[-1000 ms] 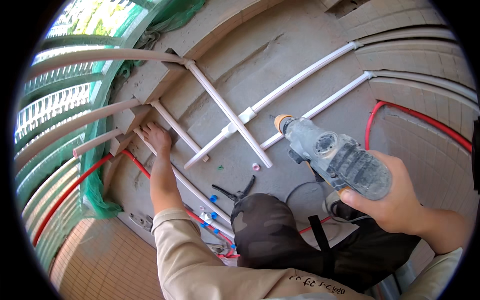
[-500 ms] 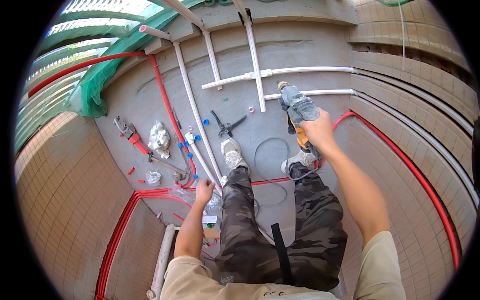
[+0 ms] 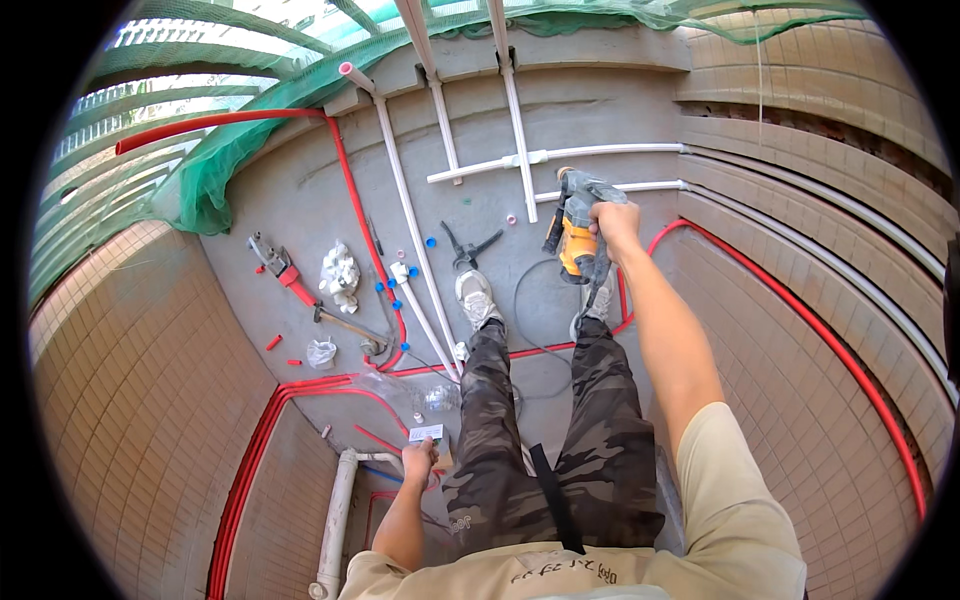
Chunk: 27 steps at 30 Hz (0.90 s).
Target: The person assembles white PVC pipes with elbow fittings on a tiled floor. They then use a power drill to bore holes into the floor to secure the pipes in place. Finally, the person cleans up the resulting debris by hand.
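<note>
My right hand (image 3: 614, 222) is closed round the handle of a grey and orange hammer drill (image 3: 578, 240), held up in front of my right leg. The drill's nose points away toward the white pipes on the floor. A grey power cord (image 3: 516, 310) loops below it across the floor. My left hand (image 3: 420, 458) hangs low beside my left thigh, fingers curled, with nothing visible in them. In the picture it overlaps a small cardboard box (image 3: 444, 455) with a white label (image 3: 426, 432); whether they touch I cannot tell.
Black-handled pliers or cutters (image 3: 468, 250) lie before my left shoe. To the left are a red-handled pipe tool (image 3: 285, 275), a hammer (image 3: 350, 325), a bag of white fittings (image 3: 340, 278) and blue caps (image 3: 397, 305). White pipes (image 3: 405, 210) and red conduit (image 3: 350, 180) cross the floor.
My left hand has dropped lower, toward the labelled box. The drill has swung in my right hand, turning its orange side more into sight. The view has shifted slightly.
</note>
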{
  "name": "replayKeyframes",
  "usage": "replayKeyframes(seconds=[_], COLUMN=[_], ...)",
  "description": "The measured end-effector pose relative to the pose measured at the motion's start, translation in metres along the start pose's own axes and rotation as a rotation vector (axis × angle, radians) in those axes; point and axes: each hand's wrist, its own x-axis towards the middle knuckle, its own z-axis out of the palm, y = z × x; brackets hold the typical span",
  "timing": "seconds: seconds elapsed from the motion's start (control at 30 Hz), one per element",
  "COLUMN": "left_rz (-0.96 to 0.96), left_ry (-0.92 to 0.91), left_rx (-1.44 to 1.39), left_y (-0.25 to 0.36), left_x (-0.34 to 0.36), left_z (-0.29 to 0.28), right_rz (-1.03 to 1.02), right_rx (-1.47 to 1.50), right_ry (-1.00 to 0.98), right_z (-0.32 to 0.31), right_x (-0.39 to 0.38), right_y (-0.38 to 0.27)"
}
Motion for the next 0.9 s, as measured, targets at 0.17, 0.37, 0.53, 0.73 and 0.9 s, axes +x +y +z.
replayKeyframes(seconds=[0.17,0.37,0.53,0.73,0.9], left_rz=[0.057,0.147,0.308,0.602,0.466], left_ry=[0.027,0.082,0.035,-0.017,-0.348], left_rx=[-0.017,-0.064,0.077,0.166,-0.402], left_y=[0.03,0.103,0.16,0.297,0.347], left_x=[-0.02,-0.047,-0.04,-0.001,0.117], left_z=[0.018,0.095,0.193,0.324,0.417], right_rz=[0.017,0.003,-0.07,-0.12,0.007], right_rx=[0.055,0.059,0.064,-0.117,0.036], right_ry=[0.028,-0.025,-0.154,-0.306,-0.37], right_z=[0.0,-0.014,-0.049,-0.106,-0.142], right_x=[-0.001,-0.001,-0.001,-0.089,-0.108], right_y=[0.01,0.019,0.038,0.042,0.033])
